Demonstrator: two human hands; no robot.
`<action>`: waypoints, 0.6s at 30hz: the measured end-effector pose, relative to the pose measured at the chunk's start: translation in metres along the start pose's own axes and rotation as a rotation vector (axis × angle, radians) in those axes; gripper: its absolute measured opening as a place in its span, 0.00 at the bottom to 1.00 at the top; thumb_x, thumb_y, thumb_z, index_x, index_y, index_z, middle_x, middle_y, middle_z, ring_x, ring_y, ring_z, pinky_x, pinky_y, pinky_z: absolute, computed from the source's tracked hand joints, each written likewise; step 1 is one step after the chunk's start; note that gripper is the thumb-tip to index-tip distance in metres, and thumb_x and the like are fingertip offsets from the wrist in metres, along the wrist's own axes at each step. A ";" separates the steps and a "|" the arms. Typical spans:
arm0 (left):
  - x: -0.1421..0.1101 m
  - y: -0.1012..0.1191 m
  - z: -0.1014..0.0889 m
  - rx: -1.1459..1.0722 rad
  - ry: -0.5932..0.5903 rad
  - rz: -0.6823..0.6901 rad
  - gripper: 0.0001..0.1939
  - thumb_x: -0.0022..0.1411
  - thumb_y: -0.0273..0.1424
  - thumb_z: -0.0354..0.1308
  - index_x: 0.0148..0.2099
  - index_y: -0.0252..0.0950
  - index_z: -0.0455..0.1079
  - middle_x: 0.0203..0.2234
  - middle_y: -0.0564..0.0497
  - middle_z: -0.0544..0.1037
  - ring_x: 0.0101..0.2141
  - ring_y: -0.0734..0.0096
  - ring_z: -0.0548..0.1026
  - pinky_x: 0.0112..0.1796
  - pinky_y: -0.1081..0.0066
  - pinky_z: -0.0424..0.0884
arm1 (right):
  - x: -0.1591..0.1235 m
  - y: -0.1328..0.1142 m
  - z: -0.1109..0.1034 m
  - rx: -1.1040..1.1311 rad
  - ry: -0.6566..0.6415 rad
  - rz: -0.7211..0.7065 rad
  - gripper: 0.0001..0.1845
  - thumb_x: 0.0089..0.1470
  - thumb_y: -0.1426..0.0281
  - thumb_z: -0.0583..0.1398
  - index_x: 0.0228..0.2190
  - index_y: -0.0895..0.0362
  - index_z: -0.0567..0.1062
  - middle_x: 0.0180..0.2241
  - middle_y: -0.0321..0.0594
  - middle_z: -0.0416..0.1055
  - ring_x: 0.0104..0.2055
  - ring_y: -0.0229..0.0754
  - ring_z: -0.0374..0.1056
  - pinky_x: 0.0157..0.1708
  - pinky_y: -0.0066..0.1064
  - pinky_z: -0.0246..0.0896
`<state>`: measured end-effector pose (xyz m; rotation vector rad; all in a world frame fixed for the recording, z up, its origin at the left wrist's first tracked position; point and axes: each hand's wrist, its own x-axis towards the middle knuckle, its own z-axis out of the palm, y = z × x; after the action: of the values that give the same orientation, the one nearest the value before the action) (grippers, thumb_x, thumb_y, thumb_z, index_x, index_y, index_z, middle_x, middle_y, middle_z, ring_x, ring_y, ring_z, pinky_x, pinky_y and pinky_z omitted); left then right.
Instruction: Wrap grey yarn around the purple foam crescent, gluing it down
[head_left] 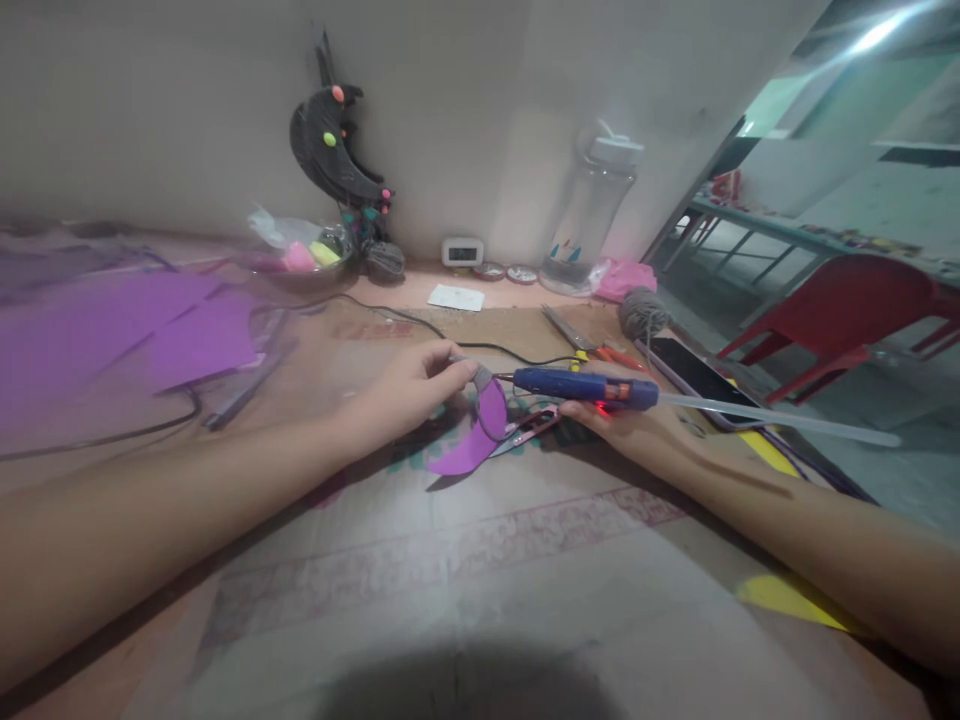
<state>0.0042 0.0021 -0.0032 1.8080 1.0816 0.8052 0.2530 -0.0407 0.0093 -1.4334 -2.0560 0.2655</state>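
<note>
Between thumb and fingers, my left hand (427,385) pinches the upper end of a purple crescent-shaped paper cutout (489,415). Grey yarn (483,378) wraps that end, and a loop of it hangs down over the cutout. My right hand (607,415) is closed around a blue glue gun (551,383), with a red light glowing near the fingers. The gun's nozzle points left and lies at the yarn-wrapped end; whether it touches I cannot tell. A long translucent glue stick (780,415) juts from its back. Under the cutout's right side lies a pink-handled cutter or scissors (532,428), partly hidden.
Purple sheets (112,330) and a pen-like tool (244,385) lie left. Behind stand a dark decorated crescent (322,145), a small clock (463,252) and a water bottle (589,220). Orange-handled scissors (570,335), a yarn ball (643,314) and a phone (694,370) lie right. A black cord (397,313) crosses behind.
</note>
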 end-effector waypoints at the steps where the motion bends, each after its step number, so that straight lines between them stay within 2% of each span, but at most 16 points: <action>1: 0.000 0.000 0.000 -0.003 -0.004 0.001 0.14 0.62 0.42 0.52 0.32 0.37 0.65 0.21 0.54 0.74 0.23 0.73 0.70 0.23 0.75 0.62 | 0.000 0.001 0.000 -0.004 0.000 -0.002 0.14 0.49 0.59 0.61 0.22 0.54 0.65 0.22 0.36 0.67 0.24 0.39 0.64 0.24 0.30 0.61; 9: -0.003 0.002 0.000 -0.039 -0.022 -0.021 0.15 0.62 0.44 0.52 0.32 0.37 0.66 0.21 0.54 0.74 0.21 0.75 0.67 0.21 0.76 0.59 | -0.003 0.005 -0.005 0.002 0.059 0.042 0.12 0.52 0.57 0.60 0.30 0.53 0.70 0.29 0.39 0.72 0.32 0.46 0.69 0.32 0.37 0.65; 15: -0.003 0.001 0.001 -0.061 -0.023 -0.023 0.15 0.61 0.44 0.53 0.32 0.37 0.67 0.23 0.52 0.75 0.20 0.74 0.67 0.19 0.76 0.57 | 0.006 -0.001 -0.017 0.176 0.061 0.069 0.11 0.57 0.58 0.57 0.37 0.52 0.70 0.33 0.40 0.75 0.34 0.45 0.70 0.37 0.37 0.67; 18: -0.003 -0.001 0.002 -0.056 -0.025 0.027 0.15 0.61 0.44 0.52 0.32 0.37 0.68 0.23 0.52 0.76 0.22 0.73 0.69 0.21 0.75 0.60 | 0.022 0.000 -0.017 0.260 0.036 0.099 0.13 0.55 0.59 0.59 0.38 0.53 0.71 0.36 0.41 0.76 0.37 0.45 0.72 0.41 0.38 0.67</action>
<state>0.0040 -0.0009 -0.0055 1.7838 1.0112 0.8191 0.2581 -0.0243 0.0309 -1.3692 -1.8470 0.5233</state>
